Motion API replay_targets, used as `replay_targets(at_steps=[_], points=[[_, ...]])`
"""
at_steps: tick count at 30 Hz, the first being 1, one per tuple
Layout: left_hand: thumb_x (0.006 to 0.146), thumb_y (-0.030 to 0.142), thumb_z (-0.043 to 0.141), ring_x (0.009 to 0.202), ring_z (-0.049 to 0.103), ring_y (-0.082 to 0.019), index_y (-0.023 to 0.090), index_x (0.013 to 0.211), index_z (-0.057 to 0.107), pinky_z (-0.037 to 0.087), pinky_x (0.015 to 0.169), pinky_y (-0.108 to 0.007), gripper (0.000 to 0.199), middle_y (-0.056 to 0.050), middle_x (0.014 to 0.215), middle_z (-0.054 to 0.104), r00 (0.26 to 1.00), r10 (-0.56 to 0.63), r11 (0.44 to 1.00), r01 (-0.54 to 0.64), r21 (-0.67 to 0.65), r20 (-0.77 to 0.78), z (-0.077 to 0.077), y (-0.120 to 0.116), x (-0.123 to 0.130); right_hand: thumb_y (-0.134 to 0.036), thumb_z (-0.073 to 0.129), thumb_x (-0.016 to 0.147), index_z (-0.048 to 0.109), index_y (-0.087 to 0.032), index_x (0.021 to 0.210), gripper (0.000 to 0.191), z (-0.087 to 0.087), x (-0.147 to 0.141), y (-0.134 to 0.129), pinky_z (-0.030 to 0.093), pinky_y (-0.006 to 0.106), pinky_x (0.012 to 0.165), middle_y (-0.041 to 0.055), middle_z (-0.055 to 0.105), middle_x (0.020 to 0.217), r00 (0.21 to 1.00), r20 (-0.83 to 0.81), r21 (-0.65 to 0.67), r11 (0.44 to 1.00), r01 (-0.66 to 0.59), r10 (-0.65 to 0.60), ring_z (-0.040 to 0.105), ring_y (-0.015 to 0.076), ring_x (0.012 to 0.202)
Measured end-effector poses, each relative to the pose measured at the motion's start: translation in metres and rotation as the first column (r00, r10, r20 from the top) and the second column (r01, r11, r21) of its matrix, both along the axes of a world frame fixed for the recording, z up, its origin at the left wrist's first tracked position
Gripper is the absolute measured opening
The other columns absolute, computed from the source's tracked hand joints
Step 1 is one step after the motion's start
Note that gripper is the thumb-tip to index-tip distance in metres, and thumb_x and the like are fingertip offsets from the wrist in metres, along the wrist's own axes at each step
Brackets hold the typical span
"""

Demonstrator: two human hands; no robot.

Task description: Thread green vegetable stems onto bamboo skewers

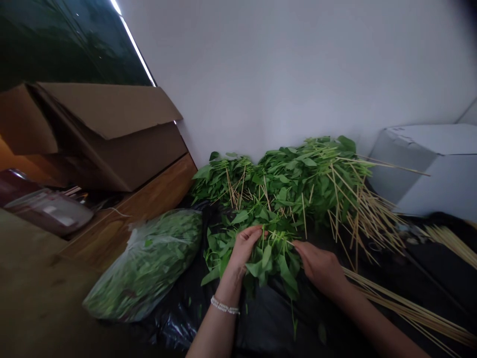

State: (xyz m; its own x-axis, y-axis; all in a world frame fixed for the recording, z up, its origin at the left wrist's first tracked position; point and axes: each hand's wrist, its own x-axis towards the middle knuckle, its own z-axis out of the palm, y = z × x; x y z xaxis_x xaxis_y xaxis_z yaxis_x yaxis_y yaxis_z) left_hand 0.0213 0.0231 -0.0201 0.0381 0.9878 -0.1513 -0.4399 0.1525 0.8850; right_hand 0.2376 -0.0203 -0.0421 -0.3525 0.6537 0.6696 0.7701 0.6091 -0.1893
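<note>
Leafy green stems (266,258) lie bunched between my two hands, low in the middle of the view. My left hand (246,246), with a white beaded bracelet on the wrist, pinches a green stem at the bunch's upper left. On the right side of the bunch, my right hand (318,263) is closed on a thin wooden stick (289,242), whose tip reaches the stems. Behind them is a large heap of greens (290,174) with many thin sticks (367,214) poking out, mostly at its right.
A clear plastic bag of leaves (149,268) lies to the left on black plastic sheeting (261,323). Loose long sticks (413,308) are at the lower right. An open cardboard box (112,114) stands upper left, a white box (439,169) at the right, a wall (276,69) behind.
</note>
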Motion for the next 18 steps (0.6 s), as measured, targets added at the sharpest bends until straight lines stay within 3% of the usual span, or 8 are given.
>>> replay_targets(at_steps=[6,11,18], points=[[0.057,0.036,0.087,0.063,0.067,-0.012,0.015,0.083,0.076,0.052,0.067,-0.023,0.035,-0.004,0.075,0.076,0.998,-0.036,0.999,0.036,-0.001,-0.051,0.0045,-0.0075,0.0054,-0.017,0.035,0.098,0.063,-0.015,0.108,0.029,0.0022,-0.001,-0.0013,0.052,0.023,0.076,0.0072,0.072,0.094,0.999,0.031,-0.01,1.0,0.012,-0.011,0.07,0.0156,0.085],[0.051,0.033,0.09,0.064,0.066,-0.012,0.014,0.079,0.076,0.051,0.068,-0.022,0.037,-0.003,0.072,0.075,0.996,-0.002,1.0,0.004,0.022,-0.085,0.0059,-0.0084,0.006,-0.016,0.036,0.097,0.063,-0.015,0.108,0.029,0.0033,-0.0013,-0.0021,0.051,0.023,0.072,0.0069,0.072,0.091,0.999,0.035,-0.009,1.0,0.011,-0.01,0.07,0.0149,0.081],[0.055,0.035,0.089,0.068,0.068,-0.014,0.015,0.081,0.076,0.052,0.072,-0.026,0.035,-0.004,0.075,0.076,0.998,0.027,0.999,-0.025,0.027,-0.065,0.0011,-0.0072,0.0042,-0.018,0.035,0.098,0.063,-0.016,0.108,0.03,0.0026,-0.0014,-0.0024,0.05,0.021,0.07,0.0058,0.072,0.088,0.998,0.059,-0.008,1.0,0.028,-0.027,0.07,0.014,0.079]])
